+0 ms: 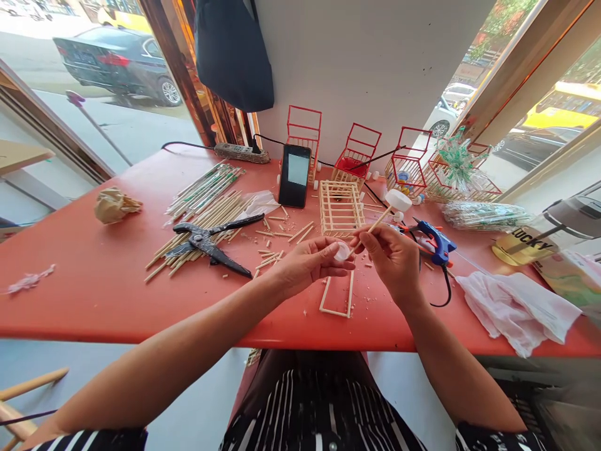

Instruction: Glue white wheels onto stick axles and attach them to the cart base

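Observation:
Between thumb and fingers, my left hand (312, 263) pinches a small white bottle cap (342, 251). A thin wooden stick (375, 224) is gripped in my right hand (392, 260); a second white cap (398, 200) sits on its upper far end. The stick's lower end meets or nearly meets the cap in my left hand; I cannot tell if it is inside. Just beyond my hands stands a small cage-like frame of wooden sticks (342, 207). Below them lies a flat rectangular stick frame (337, 312) on the red table (164, 313).
Black-handled pliers (206, 244) lie over a pile of sticks (159, 263) at left. A blue glue gun (434, 241) with its cord is at right, near a crumpled white cloth (516, 307). A phone (294, 176) stands behind, before several red-topped stick models (359, 147).

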A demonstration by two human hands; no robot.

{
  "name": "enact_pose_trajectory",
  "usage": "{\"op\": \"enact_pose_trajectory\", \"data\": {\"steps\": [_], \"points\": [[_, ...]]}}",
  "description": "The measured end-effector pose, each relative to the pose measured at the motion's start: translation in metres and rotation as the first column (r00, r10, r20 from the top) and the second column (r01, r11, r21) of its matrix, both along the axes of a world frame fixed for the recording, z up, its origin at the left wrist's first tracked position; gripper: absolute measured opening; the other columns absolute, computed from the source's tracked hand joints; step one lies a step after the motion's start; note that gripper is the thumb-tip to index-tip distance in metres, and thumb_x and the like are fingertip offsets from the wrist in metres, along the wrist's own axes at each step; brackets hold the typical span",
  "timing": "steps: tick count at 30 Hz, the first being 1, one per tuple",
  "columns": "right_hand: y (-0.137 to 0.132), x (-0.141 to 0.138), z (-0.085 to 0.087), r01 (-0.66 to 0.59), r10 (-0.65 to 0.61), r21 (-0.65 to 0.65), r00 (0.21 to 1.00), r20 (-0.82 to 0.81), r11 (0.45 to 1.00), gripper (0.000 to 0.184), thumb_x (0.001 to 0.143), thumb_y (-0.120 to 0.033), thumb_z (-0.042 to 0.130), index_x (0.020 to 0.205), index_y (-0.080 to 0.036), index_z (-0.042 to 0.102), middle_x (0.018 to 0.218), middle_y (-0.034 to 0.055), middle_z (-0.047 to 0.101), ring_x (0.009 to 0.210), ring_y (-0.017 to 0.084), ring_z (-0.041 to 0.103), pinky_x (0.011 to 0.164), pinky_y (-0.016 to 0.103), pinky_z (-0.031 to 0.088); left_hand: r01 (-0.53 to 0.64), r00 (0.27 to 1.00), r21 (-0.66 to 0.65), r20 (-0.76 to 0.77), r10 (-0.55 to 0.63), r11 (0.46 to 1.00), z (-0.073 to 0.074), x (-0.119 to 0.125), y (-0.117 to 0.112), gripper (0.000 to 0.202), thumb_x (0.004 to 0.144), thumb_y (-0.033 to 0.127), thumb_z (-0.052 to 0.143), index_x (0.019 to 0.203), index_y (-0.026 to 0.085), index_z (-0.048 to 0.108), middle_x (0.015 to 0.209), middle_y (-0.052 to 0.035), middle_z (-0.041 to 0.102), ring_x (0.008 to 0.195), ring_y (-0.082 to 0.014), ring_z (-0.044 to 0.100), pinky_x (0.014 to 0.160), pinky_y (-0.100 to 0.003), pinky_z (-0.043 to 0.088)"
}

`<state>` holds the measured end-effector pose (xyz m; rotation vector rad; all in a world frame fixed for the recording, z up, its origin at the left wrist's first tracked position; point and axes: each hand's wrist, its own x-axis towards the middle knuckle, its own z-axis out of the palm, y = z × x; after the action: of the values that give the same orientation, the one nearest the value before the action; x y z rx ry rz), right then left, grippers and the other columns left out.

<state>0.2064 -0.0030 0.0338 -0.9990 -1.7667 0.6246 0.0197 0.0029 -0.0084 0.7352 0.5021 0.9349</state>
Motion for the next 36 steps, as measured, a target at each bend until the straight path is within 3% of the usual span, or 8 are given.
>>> {"op": "enact_pose_trajectory", "data": {"steps": [5,9,16,19,22,26,30,36], "points": [[0.003,0.013,0.009,0.057,-0.055,-0.022,0.995,0.082,0.998,0.023,0.098,-0.041,0.062,0.090,-0.021,0.071,0.074,-0.0001,0.071,0.063,0.013,0.065,0.060,0.024,0.050,-0.356,0.935,0.042,0.019,0.355,0.934,0.007,-0.009,0.006,0.047,0.067,0.033,0.094,0.099,0.014,0.064,0.080,0.0001,0.071,0.064,-0.0098,0.069,0.060,-0.018,0.057],[-0.001,0.030,0.012,0.087,-0.067,-0.040,0.933,0.353,0.995,0.026,0.098,-0.039,0.060,0.083,-0.021,0.070,0.065,-0.0019,0.067,0.056,0.013,0.062,0.058,0.025,0.045,-0.454,0.891,0.050,0.043,0.452,0.890,0.014,-0.015,0.008,0.044,0.070,0.034,0.092,0.099,0.014,0.065,0.082,0.0009,0.070,0.060,-0.0069,0.064,0.056,-0.018,0.054],[-0.012,0.064,-0.002,0.205,-0.107,-0.031,0.631,0.768,0.978,0.028,0.097,-0.036,0.058,0.075,-0.022,0.067,0.071,0.0029,0.072,0.063,0.018,0.063,0.058,0.029,0.035,-0.470,0.883,0.066,0.058,0.467,0.880,0.019,-0.018,0.007,0.048,0.065,0.038,0.094,0.097,0.015,0.067,0.082,0.0001,0.070,0.059,-0.0074,0.061,0.053,-0.019,0.051],[-0.015,0.072,-0.006,0.289,-0.129,-0.017,0.480,0.867,0.957,0.032,0.099,-0.037,0.054,0.073,-0.021,0.066,0.071,0.0051,0.072,0.063,0.019,0.062,0.058,0.030,0.030,-0.459,0.888,0.067,0.058,0.456,0.886,0.017,-0.017,0.007,0.050,0.063,0.039,0.095,0.096,0.014,0.067,0.082,-0.0004,0.070,0.058,-0.0073,0.061,0.051,-0.018,0.049],[-0.013,0.072,-0.005,0.366,-0.118,-0.034,0.385,0.915,0.930,0.034,0.099,-0.037,0.052,0.073,-0.021,0.066,0.073,0.0072,0.072,0.066,0.021,0.063,0.058,0.031,0.029,-0.459,0.888,0.067,0.057,0.456,0.886,0.016,-0.016,0.009,0.046,0.065,0.034,0.095,0.095,0.013,0.067,0.080,-0.0001,0.070,0.059,-0.0067,0.062,0.053,-0.017,0.050],[-0.001,0.065,-0.002,0.452,-0.155,-0.020,0.347,0.925,0.892,0.032,0.099,-0.036,0.054,0.076,-0.020,0.069,0.082,0.0097,0.074,0.073,0.022,0.066,0.058,0.030,0.030,-0.466,0.885,0.068,0.050,0.464,0.882,0.015,-0.015,0.010,0.045,0.062,0.030,0.097,0.092,0.014,0.067,0.077,0.0008,0.070,0.059,-0.0063,0.063,0.056,-0.016,0.052],[0.016,0.057,-0.004,0.457,-0.149,-0.024,0.339,0.929,0.889,0.028,0.099,-0.033,0.057,0.079,-0.018,0.070,0.088,0.0120,0.075,0.082,0.024,0.068,0.060,0.030,0.033,-0.477,0.879,0.062,0.046,0.475,0.877,0.018,-0.014,0.009,0.056,0.051,0.033,0.101,0.090,0.013,0.067,0.077,0.0007,0.071,0.060,-0.0072,0.065,0.057,-0.016,0.054],[0.027,0.047,-0.009,0.463,-0.133,-0.032,0.319,0.939,0.886,0.027,0.101,-0.030,0.055,0.086,-0.016,0.072,0.089,0.0128,0.075,0.087,0.025,0.069,0.066,0.031,0.038,-0.476,0.879,0.057,0.051,0.474,0.878,0.019,-0.015,0.009,0.056,0.052,0.032,0.101,0.091,0.013,0.065,0.075,0.0006,0.071,0.060,-0.0081,0.066,0.059,-0.017,0.055]]}}
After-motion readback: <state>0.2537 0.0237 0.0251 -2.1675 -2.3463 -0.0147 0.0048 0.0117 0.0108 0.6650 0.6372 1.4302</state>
